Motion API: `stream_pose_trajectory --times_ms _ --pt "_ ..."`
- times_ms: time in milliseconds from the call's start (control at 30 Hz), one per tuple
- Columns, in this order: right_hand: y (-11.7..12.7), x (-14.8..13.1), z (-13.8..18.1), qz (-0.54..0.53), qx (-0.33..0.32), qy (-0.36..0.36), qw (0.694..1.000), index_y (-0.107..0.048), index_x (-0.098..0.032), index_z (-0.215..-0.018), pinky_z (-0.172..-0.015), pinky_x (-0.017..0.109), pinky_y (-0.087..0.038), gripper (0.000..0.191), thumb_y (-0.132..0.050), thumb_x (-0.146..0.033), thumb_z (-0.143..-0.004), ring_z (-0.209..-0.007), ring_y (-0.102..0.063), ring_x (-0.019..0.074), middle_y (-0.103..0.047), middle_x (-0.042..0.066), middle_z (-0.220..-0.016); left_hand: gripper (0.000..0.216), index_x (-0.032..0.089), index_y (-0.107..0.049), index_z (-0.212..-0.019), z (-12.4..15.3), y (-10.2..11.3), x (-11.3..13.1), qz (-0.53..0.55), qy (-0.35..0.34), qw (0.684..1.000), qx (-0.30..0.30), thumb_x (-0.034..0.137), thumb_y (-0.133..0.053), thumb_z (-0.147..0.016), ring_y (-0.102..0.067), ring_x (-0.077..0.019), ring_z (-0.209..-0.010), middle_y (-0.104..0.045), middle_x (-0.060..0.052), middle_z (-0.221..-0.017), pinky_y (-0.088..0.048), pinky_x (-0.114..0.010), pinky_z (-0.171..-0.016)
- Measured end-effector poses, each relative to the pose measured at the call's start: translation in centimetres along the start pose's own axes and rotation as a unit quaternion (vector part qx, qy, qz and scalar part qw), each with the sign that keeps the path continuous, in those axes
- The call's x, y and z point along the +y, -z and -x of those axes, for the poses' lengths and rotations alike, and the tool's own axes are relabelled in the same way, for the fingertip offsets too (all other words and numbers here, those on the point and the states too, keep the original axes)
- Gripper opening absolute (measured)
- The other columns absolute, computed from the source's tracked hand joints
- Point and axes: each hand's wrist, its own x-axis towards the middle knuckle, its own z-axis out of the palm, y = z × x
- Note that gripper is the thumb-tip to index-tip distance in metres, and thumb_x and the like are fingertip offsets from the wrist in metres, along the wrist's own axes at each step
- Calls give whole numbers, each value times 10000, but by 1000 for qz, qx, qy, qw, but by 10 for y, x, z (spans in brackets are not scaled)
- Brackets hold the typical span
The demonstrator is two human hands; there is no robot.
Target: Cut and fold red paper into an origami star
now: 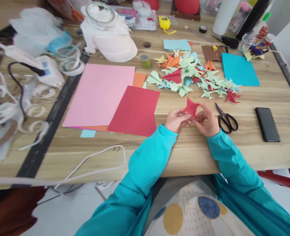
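Observation:
A red folded paper figure [190, 106] with pointed tips is held between both hands above the wooden table. My left hand [177, 119] pinches its lower left side with thumb and fingers. On the right edge, my right hand [206, 120] grips the paper between thumb and forefinger. Black-handled scissors [226, 120] lie just right of my right hand. Beyond the hands is a heap of folded paper figures [184, 70], mostly pale green, with some red, orange and blue. Red paper [135, 109] rests left of my left hand, overlapping a pink sheet [103, 91].
A black phone [267, 124] lies at the right. Blue paper [240, 69] is behind it. A white cap [110, 39], a green spool [145, 61] and a yellow tape measure [164, 23] stand farther back. Paper strips and cables [19, 85] crowd the left; a white cord [96, 154] crosses the front.

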Motion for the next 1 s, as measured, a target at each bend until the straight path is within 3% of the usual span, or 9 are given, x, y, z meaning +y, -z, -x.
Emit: stream_pose_trajectory --times_ms 133,267,467,633,833,1000 --pt "0 1 -1 69 -17 55 996 -553 -227 -1084 -571 224 -488 306 -560 -229 -778 -583 -554 104 -612 21 -741 361 109 -514 -700 0 0 0 5 -5 1000 -7 224 -773 -476 -551 -90 -410 -612 3 -548 -430 -186 -382" --pt "2 -1 -4 54 -6 78 995 -624 -199 -956 -639 238 -498 182 -529 -182 -801 -685 -598 128 -643 53 -785 381 108 -503 -732 0 -1 1 7 -2 1000 -6 194 -771 -475 -557 -89 -417 -633 -13 -571 -444 -190 -414" --pt "4 -2 -6 1 4 28 1000 -648 -201 -878 -621 256 -499 132 -543 -206 -798 -645 -605 130 -654 34 -729 336 139 -479 -804 -2 -1 2 40 18 999 -5 267 -706 -593 -612 -129 -505 -639 -17 -587 -477 -218 -470" --pt "4 -1 -6 -57 -6 -42 997 -648 -183 -846 -533 246 -479 118 -573 -245 -779 -541 -568 110 -625 17 -660 280 129 -500 -716 -3 0 1 47 -35 998 28 180 -718 -547 -615 -111 -537 -607 23 -566 -508 -228 -542" --pt "4 -1 -9 -64 7 -33 997 -652 -176 -751 -519 244 -470 102 -661 -262 -696 -599 -554 115 -596 40 -753 278 129 -482 -689 -3 -1 -1 12 -36 998 41 177 -713 -543 -594 -101 -505 -592 29 -552 -517 -250 -555" --pt "3 0 -11 -118 39 -87 988 -612 -179 -701 -521 250 -461 135 -642 -311 -712 -639 -548 130 -566 32 -725 427 198 -403 -882 -1 -2 -1 4 -69 997 36 189 -698 -573 -609 -118 -506 -601 66 -580 -514 -262 -537"
